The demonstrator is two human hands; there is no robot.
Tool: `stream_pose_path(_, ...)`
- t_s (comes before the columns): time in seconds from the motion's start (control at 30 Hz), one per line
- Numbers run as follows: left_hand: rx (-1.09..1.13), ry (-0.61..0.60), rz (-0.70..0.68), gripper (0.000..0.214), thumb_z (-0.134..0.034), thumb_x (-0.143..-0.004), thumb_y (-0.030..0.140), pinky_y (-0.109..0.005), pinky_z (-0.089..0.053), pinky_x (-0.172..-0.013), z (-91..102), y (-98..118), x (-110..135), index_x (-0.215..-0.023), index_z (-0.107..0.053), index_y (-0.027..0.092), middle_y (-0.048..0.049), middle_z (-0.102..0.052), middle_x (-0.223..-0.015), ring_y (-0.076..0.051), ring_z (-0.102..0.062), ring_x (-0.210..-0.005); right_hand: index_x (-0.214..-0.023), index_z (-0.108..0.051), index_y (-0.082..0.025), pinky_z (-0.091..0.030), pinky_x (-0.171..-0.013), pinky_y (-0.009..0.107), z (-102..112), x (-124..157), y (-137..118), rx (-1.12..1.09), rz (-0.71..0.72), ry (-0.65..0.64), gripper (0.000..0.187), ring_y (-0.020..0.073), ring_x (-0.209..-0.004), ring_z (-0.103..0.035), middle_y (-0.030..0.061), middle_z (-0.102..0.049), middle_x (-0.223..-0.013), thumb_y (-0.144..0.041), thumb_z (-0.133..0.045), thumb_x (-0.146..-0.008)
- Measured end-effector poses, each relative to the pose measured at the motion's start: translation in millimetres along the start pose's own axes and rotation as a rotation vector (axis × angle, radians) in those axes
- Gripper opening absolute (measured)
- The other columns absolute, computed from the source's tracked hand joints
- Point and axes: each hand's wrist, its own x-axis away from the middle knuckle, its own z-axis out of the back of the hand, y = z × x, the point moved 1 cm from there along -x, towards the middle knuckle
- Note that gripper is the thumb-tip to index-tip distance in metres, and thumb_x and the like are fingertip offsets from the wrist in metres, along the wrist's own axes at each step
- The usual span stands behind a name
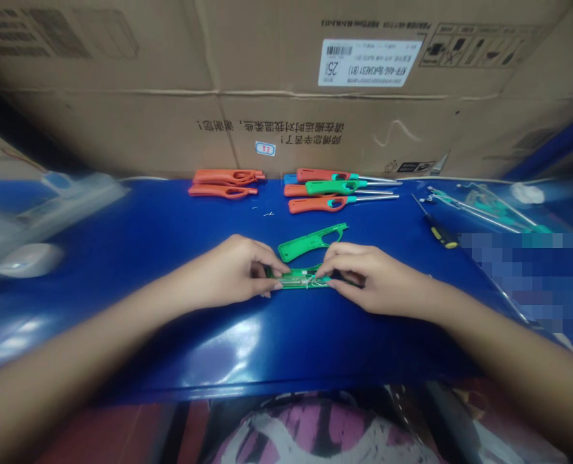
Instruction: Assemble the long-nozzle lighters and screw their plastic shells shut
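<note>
Near the middle of the blue table, my left hand (238, 274) pinches the left end of an opened green lighter casing (293, 281). Inside it lie a clear inner part and thin white wires. At its right end, the fingers of my right hand (370, 277) close on the casing's inner parts; exactly what they pinch is hidden. Just behind rests the other green casing half (310, 242), hollow side showing, apart from both hands.
Finished-looking long lighters (320, 205) and orange casing halves (223, 191) lie along the back, before a cardboard box (160, 116). Rightward are a screwdriver (441, 233) and loose metal-tube parts (489, 216). A white rounded object (31, 260) and blurred plastic bag (64, 200) sit left.
</note>
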Motion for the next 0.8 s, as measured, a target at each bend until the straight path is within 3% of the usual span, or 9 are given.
stream_pose_path(0.07,-0.047,0.000,-0.015,0.018,-0.072,-0.081,0.020,-0.020,-0.054,-0.052,1.8,-1.1,0.3,-0.097,-0.079,0.022,-0.0024,-0.076,-0.084,-0.014,-0.071,-0.062,-0.108,-0.067,-0.019,-0.043,-0.065,0.025,0.3,0.4,-1.0,0.033,-0.004,-0.003,0.019,0.0101,-0.070,-0.052,0.0044,-0.063,-0.100,-0.016,-0.055,-0.093)
stream_pose_path(0.23,-0.226,0.033,-0.213,0.015,-0.071,-0.085,0.020,-0.025,-0.056,-0.071,3.2,-2.1,-0.2,-0.095,-0.080,0.024,-0.0027,-0.075,-0.092,-0.015,-0.071,-0.078,-0.111,-0.066,-0.019,-0.043,-0.067,0.025,-0.5,-0.1,-2.6,0.100,-0.020,-0.014,0.022,0.0113,-0.075,-0.054,0.0045,-0.063,-0.103,-0.016,-0.054,-0.093)
stream_pose_path(0.4,-0.274,0.029,-0.228,0.015,-0.069,-0.087,0.019,-0.025,-0.054,-0.074,1.6,-0.3,0.2,-0.096,-0.080,0.024,-0.0026,-0.074,-0.092,-0.015,-0.070,-0.078,-0.128,-0.064,-0.026,-0.046,-0.072,0.027,-2.1,0.5,-0.6,0.166,0.004,-0.033,0.036,0.0146,-0.084,-0.057,0.0062,-0.060,-0.109,-0.018,-0.050,-0.096)
stream_pose_path(0.5,-0.320,0.030,-0.251,0.016,-0.067,-0.088,0.018,-0.025,-0.053,-0.074,0.1,1.8,2.3,-0.096,-0.080,0.022,-0.0029,-0.073,-0.091,-0.015,-0.069,-0.079,-0.131,-0.063,-0.029,-0.046,-0.068,0.027,-2.0,2.5,0.4,0.291,0.041,-0.077,0.039,0.0151,-0.081,-0.057,0.0070,-0.057,-0.109,-0.018,-0.047,-0.097)
stream_pose_path(0.67,-0.384,0.036,-0.250,0.017,-0.063,-0.090,0.016,-0.025,-0.051,-0.071,-1.8,4.8,6.1,-0.094,-0.079,0.019,-0.0038,-0.071,-0.089,-0.014,-0.067,-0.077,-0.140,-0.056,-0.024,-0.044,-0.059,0.028,-2.3,7.3,-4.0,0.515,0.132,-0.151,0.041,0.0165,-0.077,-0.055,0.0107,-0.054,-0.113,-0.028,-0.041,-0.101)
stream_pose_path(0.8,-0.383,0.050,-0.250,0.018,-0.063,-0.090,0.019,-0.024,-0.051,-0.071,-2.6,5.5,7.2,-0.101,-0.077,0.020,-0.0029,-0.071,-0.092,-0.014,-0.066,-0.077,-0.145,-0.049,-0.023,-0.049,-0.063,0.030,-1.4,9.0,-7.1,0.491,0.111,-0.194,0.045,0.0175,-0.079,-0.057,0.0116,-0.053,-0.114,-0.025,-0.038,-0.102)
